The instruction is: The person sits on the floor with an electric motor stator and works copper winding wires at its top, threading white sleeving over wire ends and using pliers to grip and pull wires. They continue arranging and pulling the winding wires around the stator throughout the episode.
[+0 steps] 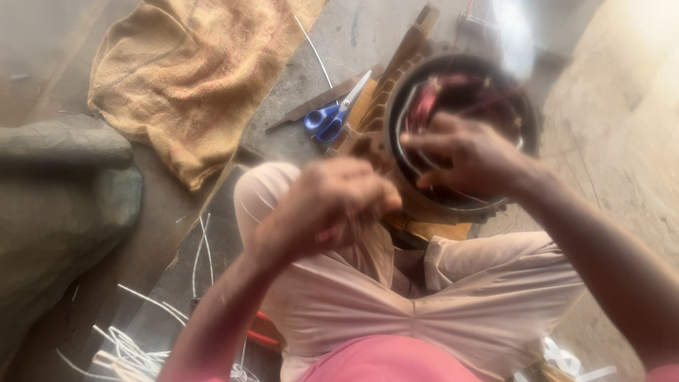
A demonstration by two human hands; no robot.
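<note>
A round motor stator (463, 78), dark outside with reddish copper windings inside, stands between my knees on the floor. My right hand (470, 155) rests over its front rim with the fingers curled into the windings. My left hand (329, 205) is raised in front of the stator with its fingers pinched together; motion blur hides whether a wire is between them. My legs in pale trousers (368, 297) are folded below the hands.
Blue-handled scissors (329, 117) lie on the floor left of the stator, beside a flat metal strip. A tan burlap cloth (191, 71) is spread at the upper left. White sleeving strips (134, 350) are scattered at the lower left. A grey sack-like bundle (64, 198) lies at the left.
</note>
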